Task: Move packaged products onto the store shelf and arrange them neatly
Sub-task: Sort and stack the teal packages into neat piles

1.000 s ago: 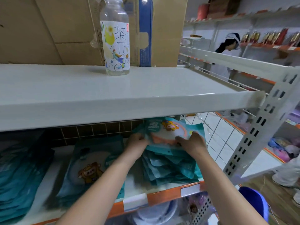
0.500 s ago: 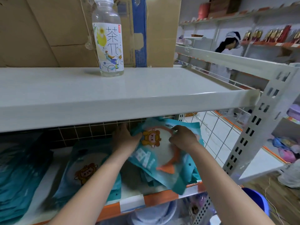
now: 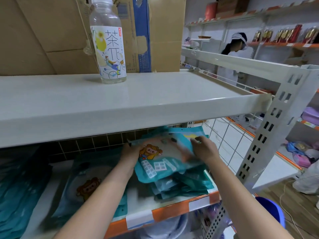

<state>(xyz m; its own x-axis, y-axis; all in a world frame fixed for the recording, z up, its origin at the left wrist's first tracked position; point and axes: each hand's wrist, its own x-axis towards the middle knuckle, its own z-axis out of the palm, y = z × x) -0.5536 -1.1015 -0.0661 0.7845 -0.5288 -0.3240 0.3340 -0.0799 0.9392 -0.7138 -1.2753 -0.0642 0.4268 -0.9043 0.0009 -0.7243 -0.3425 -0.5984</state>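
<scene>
- Step in hand, by the look of it: squaring 1 flat teal plastic packet with a cartoon child printed on it (image 3: 155,159) on top of the loose pile of matching teal packets (image 3: 183,185), at about 4 o'clock on the lower white shelf with the orange price strip (image 3: 172,209).
- Left hand (image 3: 130,155) at the packet's 9 o'clock edge, fingers curled round that edge and partly hidden behind it.
- Right hand (image 3: 204,150) at the packet's 2 o'clock corner, fingers bent down onto the packet; a pinch or only a press, cannot tell through the blur.
- To do it well: keep both edges held, turn the packet until its sides run parallel with the shelf front, then lower flat rather than drop, since slick film packets probably slide.
- Pile beneath fanned and uneven; worth tapping its edges in before letting go.
- Little headroom under the upper white metal shelf board (image 3: 120,107); knuckles best kept low.
- Another teal packet with a brown cartoon animal (image 3: 88,187) flat at 8 o'clock of the pile, apart from it; darker teal stack (image 3: 15,195) further at 9 o'clock.
- Upper board: 1 clear drink bottle with a white illustrated label (image 3: 110,54), upright at 11 o'clock, brown cardboard boxes (image 3: 51,31) behind it.
- White wire grid panel (image 3: 229,144) closing the lower shelf at 3 o'clock.
- Room: another person in a white cap (image 3: 236,42) at 1 o'clock among further shelves; blue plastic bin (image 3: 269,213) on the wooden floor at 5 o'clock.
</scene>
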